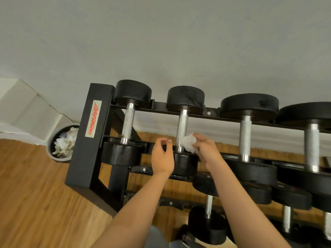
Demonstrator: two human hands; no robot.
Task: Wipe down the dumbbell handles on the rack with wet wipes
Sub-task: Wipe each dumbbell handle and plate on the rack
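Second handle on the rack's top row runs straight away from the person. The wipe, bunched in the right hand, presses its near end from the right. The left hand curls just left, grip unclear.

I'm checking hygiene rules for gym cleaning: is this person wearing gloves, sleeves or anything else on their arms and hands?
No gloves: the left hand and right hand are bare. The left forearm and right forearm are uncovered as far as the picture shows, with no sleeves, watch, bracelets or rings visible.
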